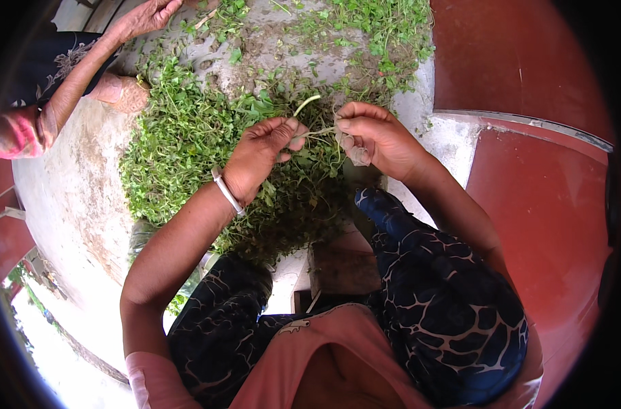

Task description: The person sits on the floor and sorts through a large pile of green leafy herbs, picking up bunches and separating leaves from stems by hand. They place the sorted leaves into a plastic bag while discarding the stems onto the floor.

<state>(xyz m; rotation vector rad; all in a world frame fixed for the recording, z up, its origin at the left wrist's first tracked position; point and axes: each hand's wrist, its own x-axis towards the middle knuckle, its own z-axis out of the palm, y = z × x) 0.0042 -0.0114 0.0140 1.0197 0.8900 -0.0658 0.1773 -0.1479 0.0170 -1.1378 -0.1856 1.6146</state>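
Note:
My left hand (264, 151), with a white bangle on its wrist, is closed in a pinch on a plant stem. A pale green stalk (306, 103) curves up above its fingertips. Thin pale strands (318, 131) run from there to my right hand (382, 140), whose thumb and forefinger are pinched on their other end. Something whitish and see-through (356, 153) shows at the lower fingers of my right hand; I cannot tell what it is. Both hands are above a big heap of leafy green plants (181, 143), tangled with thin stems.
More loose greens (385, 27) and crumbs of soil lie on the grey concrete (269, 37) farther off. At the far left, another person's arm (79, 82) reaches toward the greens. Red floor (535, 225) spreads to the right. A brown wooden piece (344, 269) stands between my knees.

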